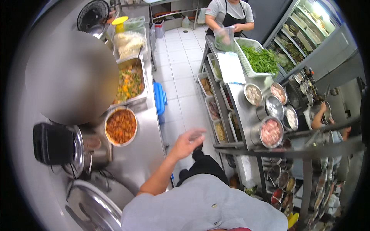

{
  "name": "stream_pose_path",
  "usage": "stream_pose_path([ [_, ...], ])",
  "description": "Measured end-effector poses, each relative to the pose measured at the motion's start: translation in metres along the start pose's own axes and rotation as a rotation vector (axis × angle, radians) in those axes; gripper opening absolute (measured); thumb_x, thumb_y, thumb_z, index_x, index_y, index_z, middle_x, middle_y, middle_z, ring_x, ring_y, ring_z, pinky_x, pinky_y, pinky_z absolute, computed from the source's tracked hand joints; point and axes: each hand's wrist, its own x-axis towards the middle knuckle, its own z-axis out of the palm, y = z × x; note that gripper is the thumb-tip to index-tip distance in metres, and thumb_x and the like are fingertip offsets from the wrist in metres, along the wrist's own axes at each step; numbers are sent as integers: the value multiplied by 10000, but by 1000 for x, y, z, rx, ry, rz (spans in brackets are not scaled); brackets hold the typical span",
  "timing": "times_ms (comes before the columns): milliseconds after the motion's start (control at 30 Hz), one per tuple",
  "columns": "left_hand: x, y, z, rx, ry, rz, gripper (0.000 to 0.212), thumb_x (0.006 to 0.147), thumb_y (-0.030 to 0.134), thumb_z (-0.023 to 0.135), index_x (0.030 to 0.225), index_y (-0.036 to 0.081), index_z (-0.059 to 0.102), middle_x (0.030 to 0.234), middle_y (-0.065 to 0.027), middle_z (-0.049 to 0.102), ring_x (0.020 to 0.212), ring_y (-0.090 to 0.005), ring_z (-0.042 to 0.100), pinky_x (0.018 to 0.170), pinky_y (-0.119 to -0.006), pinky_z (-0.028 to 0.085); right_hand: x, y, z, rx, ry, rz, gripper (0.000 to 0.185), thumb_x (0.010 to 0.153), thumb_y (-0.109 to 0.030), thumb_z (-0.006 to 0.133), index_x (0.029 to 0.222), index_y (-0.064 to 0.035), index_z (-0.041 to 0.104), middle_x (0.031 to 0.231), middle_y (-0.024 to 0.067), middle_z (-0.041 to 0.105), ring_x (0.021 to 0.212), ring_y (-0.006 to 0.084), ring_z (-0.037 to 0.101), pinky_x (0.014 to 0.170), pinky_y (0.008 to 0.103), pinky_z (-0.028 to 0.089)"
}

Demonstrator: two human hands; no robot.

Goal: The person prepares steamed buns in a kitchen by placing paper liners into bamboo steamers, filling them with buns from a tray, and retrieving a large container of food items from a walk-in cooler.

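My left hand (pixel 187 144) hangs empty over the aisle, just right of the steel counter (pixel 147 130), with thumb and fingers apart and slightly blurred. My right hand is out of view. On that counter stands a white round container (pixel 136 127) filled with a chunky red-orange stew (pixel 120 125). Behind it is a rectangular steel food pan (pixel 142 92) of mixed cut vegetables (pixel 128 82), a utensil handle leaning out. A grey blurred disc hides what lies left of the pan.
A blue plastic bin (pixel 159 98) sits on the tiled floor beside the counter. To the right, a steel table (pixel 238 98) bears a white basket (pixel 257 73) of cut greens and several steel pots of raw meat (pixel 271 132). A co-worker (pixel 229 17) handles a plastic bag (pixel 224 39) there.
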Motion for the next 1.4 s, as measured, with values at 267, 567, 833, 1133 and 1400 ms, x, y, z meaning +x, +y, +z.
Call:
stream_pose_path([
  [267, 165, -1, -79, 587, -448, 3, 537, 931, 437, 636, 1290, 41, 583, 1259, -199, 617, 1125, -331, 615, 950, -406, 494, 246, -434, -130, -310, 449, -565, 319, 875, -304, 589, 999, -26, 685, 807, 188, 705, 778, 334, 696, 713, 428, 539],
  [567, 383, 29, -254, 382, 384, -148, 425, 934, 328, 665, 1269, 72, 611, 1182, -167, 665, 1058, -291, 657, 870, -376, 530, 322, -958, -246, -689, 211, -994, 435, 900, -390, 569, 1106, -17, 657, 1054, 237, 687, 1003, 422, 648, 895, 483, 513],
  [833, 572, 62, -430, 302, 569, 52, 260, 924, 110, 674, 1163, 8, 663, 1107, -76, 686, 1001, -139, 640, 864, -279, 507, 426, -1112, -281, -713, -34, -787, 594, 948, -520, 482, 1172, 4, 650, 1201, 247, 642, 1044, 410, 643, 929, 473, 502],
  [1133, 983, 163, -615, 1038, 197, 295, 322, 909, 241, 667, 1142, 17, 668, 1098, -174, 690, 961, -311, 677, 834, -375, 536, 539, -1322, -413, -579, 110, -523, 550, 922, -442, 520, 1174, 30, 650, 1298, 232, 592, 1155, 400, 593, 992, 455, 482],
  [1400, 1078, -55, -763, 1131, 218, -327, 429, 897, 345, 615, 1172, 16, 622, 1064, -202, 686, 1021, -403, 646, 884, -472, 515, 676, -1486, -620, -301, 344, -409, 523, 914, -398, 513, 1228, 1, 636, 1324, 210, 585, 1222, 377, 559, 1026, 452, 464],
])
